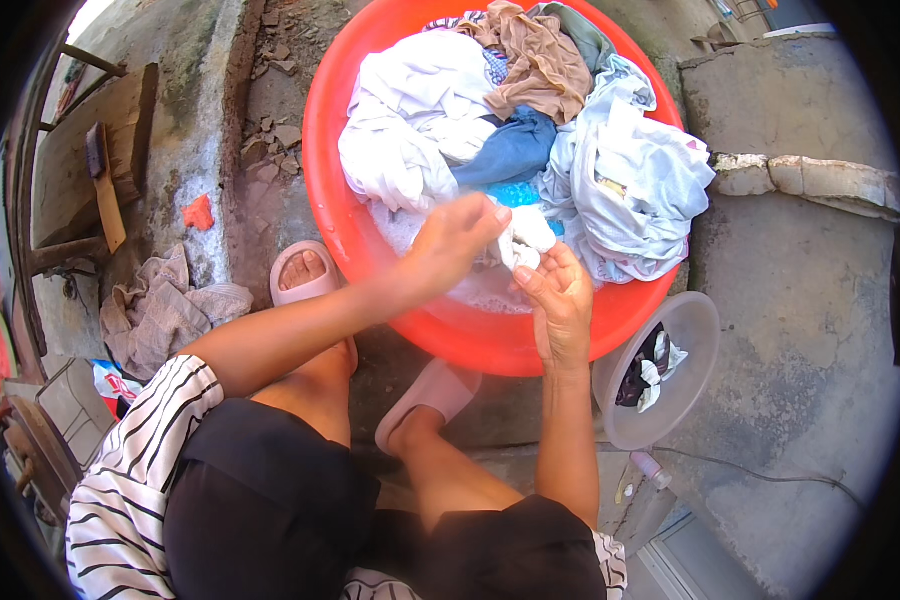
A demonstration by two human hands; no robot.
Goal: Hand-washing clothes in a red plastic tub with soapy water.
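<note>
A small white cloth (523, 238), perhaps a sock, is held over the near part of a large red plastic basin (487, 341). My left hand (456, 241) pinches its left side, and my right hand (559, 296) grips its lower right edge. Soapy water (491, 289) with foam shows below the cloth. Heaped in the basin are white laundry (412, 112), a brown garment (544, 60), a blue cloth (514, 146) and a pale blue garment (637, 195). Something bright blue, partly hidden, lies behind the white cloth.
A translucent bowl (701, 375) with small dark and white cloths stands right of the basin. On the left are a scrub brush (105, 191) on a wooden board (139, 142), a crumpled towel (157, 315) and a red scrap (198, 213). A cable (757, 471) crosses the concrete.
</note>
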